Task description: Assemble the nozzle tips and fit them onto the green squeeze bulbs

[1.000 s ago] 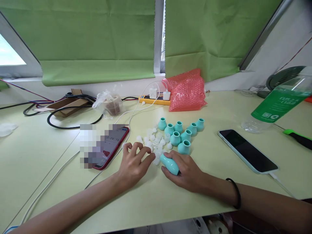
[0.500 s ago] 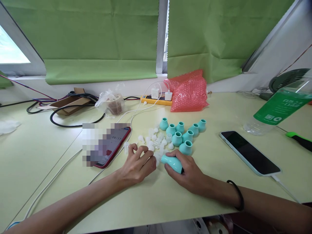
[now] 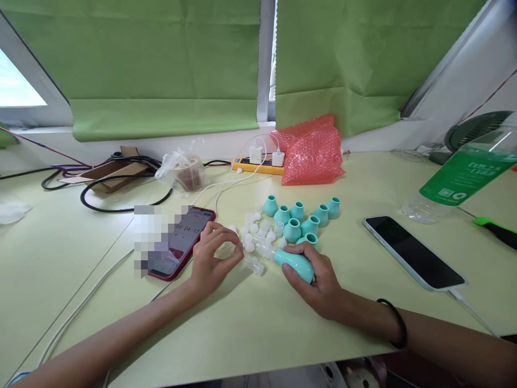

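Observation:
My right hand (image 3: 319,280) grips a teal rubber bulb (image 3: 294,263) lying on its side on the pale yellow desk (image 3: 262,328), with a clear tip at its left end. My left hand (image 3: 212,258) hovers just left of it, fingers curled in a pinch; what they hold is too small to make out. Behind both hands lies a heap of small translucent white caps (image 3: 258,233). Several more teal bulbs (image 3: 301,215) stand upright behind the right hand.
A red-cased phone (image 3: 180,242) with a running timer lies left of my left hand, a white cable across it. A dark phone (image 3: 412,250) lies right. A clear bottle (image 3: 460,172), pink bubble wrap (image 3: 309,151), a power strip (image 3: 258,164) and black cables (image 3: 117,183) lie farther back.
My left hand lifted off the white caps and drew back leftward into a pinch. The right hand tilted the teal bulb and shifted slightly right; a clear tip now shows at its end.

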A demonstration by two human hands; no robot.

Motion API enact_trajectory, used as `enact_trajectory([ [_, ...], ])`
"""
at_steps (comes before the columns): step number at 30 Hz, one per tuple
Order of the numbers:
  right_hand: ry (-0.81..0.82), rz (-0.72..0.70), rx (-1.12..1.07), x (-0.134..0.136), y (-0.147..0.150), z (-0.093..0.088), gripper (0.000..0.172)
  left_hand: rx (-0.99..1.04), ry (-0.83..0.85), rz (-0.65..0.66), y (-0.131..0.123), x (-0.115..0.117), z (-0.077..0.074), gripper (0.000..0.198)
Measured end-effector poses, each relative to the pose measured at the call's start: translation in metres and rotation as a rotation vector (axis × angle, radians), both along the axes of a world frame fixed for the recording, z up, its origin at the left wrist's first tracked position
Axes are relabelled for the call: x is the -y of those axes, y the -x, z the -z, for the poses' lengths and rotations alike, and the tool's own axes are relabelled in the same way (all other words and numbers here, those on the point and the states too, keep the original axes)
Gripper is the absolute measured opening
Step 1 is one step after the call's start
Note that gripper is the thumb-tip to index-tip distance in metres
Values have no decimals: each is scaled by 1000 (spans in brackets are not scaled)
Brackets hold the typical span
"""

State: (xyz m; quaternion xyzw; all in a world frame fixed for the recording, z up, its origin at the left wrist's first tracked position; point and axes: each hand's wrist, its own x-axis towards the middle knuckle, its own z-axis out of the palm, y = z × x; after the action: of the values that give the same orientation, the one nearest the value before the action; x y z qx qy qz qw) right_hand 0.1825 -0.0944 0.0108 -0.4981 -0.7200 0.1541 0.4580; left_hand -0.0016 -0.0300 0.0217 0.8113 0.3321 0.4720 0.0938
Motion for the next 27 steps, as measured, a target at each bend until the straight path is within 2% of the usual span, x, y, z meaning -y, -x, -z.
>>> enact_trajectory([
  [5,-53,-68,44,1,-1,0,19,-326,-11,-90,3,-11,7,9],
  [10,19,-93,96,0,0,1,23,-358,28,-106,4,-13,11,14],
  [13,55,-128,93,0,0,-1,25,-229,-31,-5,6,-6,5,15],
  [16,42,-189,83,2,0,-4,28,-263,-256,207,5,7,-1,26],
  [17,29,-216,86,3,0,-5,28,-310,-352,238,4,11,-2,31],
  [20,-4,-277,105,7,0,-7,26,-419,-531,203,-2,19,0,28],
  [23,24,-300,126,9,1,-6,25,-462,-511,253,-5,21,4,30],
  [27,92,-380,95,8,1,-7,21,-459,-324,501,-4,23,4,36],
])
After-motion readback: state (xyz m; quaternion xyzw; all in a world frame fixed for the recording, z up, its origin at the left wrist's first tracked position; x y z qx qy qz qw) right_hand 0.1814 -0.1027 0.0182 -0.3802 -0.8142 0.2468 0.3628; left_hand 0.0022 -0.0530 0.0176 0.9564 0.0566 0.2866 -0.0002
